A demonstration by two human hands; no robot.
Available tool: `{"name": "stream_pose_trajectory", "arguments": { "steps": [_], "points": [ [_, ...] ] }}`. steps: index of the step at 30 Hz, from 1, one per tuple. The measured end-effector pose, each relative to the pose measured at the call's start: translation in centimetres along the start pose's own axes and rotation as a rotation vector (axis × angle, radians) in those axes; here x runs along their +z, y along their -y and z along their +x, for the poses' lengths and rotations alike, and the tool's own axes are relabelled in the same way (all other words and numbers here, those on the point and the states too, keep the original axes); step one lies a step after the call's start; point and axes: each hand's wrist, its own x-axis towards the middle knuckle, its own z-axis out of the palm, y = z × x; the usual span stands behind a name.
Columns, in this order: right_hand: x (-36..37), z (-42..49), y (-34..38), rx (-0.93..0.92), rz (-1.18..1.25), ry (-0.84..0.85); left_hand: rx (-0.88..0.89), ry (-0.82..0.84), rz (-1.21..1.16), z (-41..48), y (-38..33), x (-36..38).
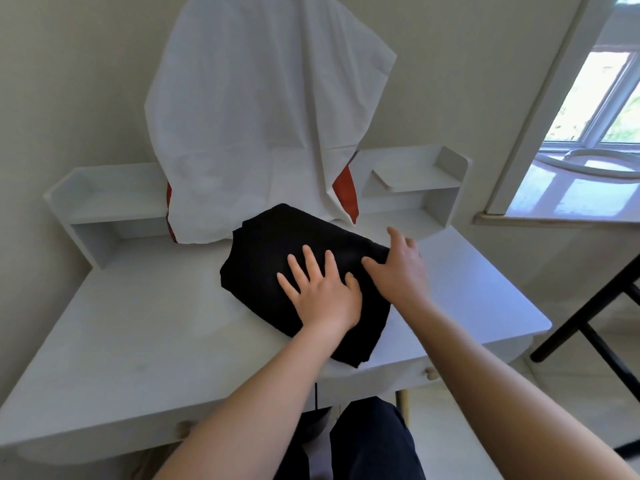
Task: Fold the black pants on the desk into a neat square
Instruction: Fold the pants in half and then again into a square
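Note:
The black pants (273, 251) lie folded into a compact, roughly square bundle in the middle of the white desk (138, 323). My left hand (323, 292) lies flat on top of the bundle, fingers spread, palm down. My right hand (398, 268) rests at the bundle's right edge, thumb on the cloth and fingers reaching over the far right corner. Neither hand pinches or lifts the fabric. The bundle's near corner points toward the desk's front edge.
A white sheet (263, 109) drapes over something red (346, 192) at the back of the desk, just behind the pants. White shelf units (415, 181) flank it. A black chair leg (588, 320) stands at the right, below a window (599, 98).

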Motion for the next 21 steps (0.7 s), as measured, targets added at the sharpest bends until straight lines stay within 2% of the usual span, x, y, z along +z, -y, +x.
{"name": "stream_pose_trajectory", "arguments": {
  "steps": [3,6,7,9,12,14,17,19,21],
  "points": [
    [1.1,-1.5,-0.2,0.191,0.348,-0.098,-0.086,0.039,-0.100,0.7,-1.2,0.2],
    [2.1,-1.6,-0.6,0.225,0.455,-0.100,-0.104,0.048,-0.171,0.6,-1.5,-0.7],
    [2.1,-1.3,-0.8,0.209,0.449,-0.101,-0.080,0.002,-0.179,0.6,-1.2,-1.2],
    [1.8,-0.3,-1.3,0.176,0.442,-0.065,-0.035,-0.191,-0.153,1.1,0.2,-2.6],
    [1.3,1.6,-2.1,0.151,0.447,0.029,-0.166,-0.394,-0.099,3.2,3.9,-5.3],
    [1.2,2.7,-2.1,0.135,0.479,0.090,-0.309,-0.371,-0.172,4.2,6.5,-6.9],
    [1.1,4.1,-1.8,0.111,0.453,0.185,-0.374,-0.279,-0.563,4.7,9.4,-7.7],
    [0.9,4.4,-1.2,0.078,0.319,0.209,-0.344,-0.237,-0.685,4.8,10.9,-7.3],
    [0.5,3.9,-0.8,0.060,0.106,0.155,-0.366,-0.212,-0.756,4.9,11.9,-6.9]
  ]
}}
